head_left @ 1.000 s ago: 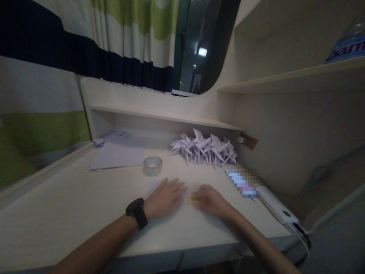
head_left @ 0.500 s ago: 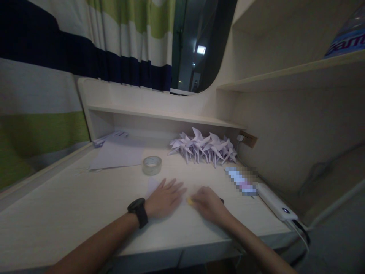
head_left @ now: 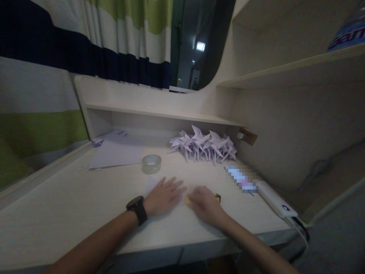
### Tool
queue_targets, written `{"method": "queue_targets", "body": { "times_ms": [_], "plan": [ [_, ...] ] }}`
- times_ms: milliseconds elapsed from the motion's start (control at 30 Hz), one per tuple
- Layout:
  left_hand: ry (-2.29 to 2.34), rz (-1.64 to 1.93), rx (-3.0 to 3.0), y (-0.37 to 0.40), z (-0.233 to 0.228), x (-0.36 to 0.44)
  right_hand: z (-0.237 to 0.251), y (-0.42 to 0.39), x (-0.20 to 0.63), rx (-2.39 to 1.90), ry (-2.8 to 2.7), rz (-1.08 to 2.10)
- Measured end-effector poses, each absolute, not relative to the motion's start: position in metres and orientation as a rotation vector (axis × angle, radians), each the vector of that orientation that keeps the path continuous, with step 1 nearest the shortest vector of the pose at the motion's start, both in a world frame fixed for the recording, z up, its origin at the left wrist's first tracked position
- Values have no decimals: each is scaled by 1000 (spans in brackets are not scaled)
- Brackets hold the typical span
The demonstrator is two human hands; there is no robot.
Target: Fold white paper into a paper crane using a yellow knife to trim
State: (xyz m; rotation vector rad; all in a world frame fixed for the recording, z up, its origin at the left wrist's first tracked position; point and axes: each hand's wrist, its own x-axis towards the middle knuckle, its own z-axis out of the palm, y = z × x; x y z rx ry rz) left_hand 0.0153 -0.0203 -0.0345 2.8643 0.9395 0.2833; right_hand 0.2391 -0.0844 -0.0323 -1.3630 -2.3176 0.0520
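Observation:
My left hand [head_left: 167, 196] lies flat with fingers spread, pressing on a small piece of white paper [head_left: 150, 183]; most of the sheet is hidden under it. A dark watch [head_left: 137, 209] is on that wrist. Just to the right, my right hand [head_left: 205, 203] is closed around a yellow and black tool, which looks like a utility knife [head_left: 218, 198]. Its yellow front shows at the fingertips, close to the left fingers; the tip is too blurred to make out. Beyond the left hand stands a roll of clear tape [head_left: 151, 164].
White paper pinwheels [head_left: 203, 144] are bunched at the back of the desk [head_left: 71, 213]. Paper sheets [head_left: 116, 152] lie back left. To the right are a phone [head_left: 241, 179] with a blurred-out screen and a white power strip [head_left: 276, 201] with cables. A shelf [head_left: 285, 72] overhangs the right side.
My right hand has shifted slightly, and more of the knife's yellow and black rear end shows behind it. My left hand stays flat on the paper. The view has tilted slightly.

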Motion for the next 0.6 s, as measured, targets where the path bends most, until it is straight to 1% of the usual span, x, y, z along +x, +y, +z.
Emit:
{"method": "queue_targets", "body": {
  "times_ms": [433,600],
  "plan": [
    [924,305,2910,-21,-39,14,-34,-100,236,-1429,-2260,42],
    [899,261,2867,-15,-40,14,-39,-100,238,-1429,-2256,29]
  ]
}}
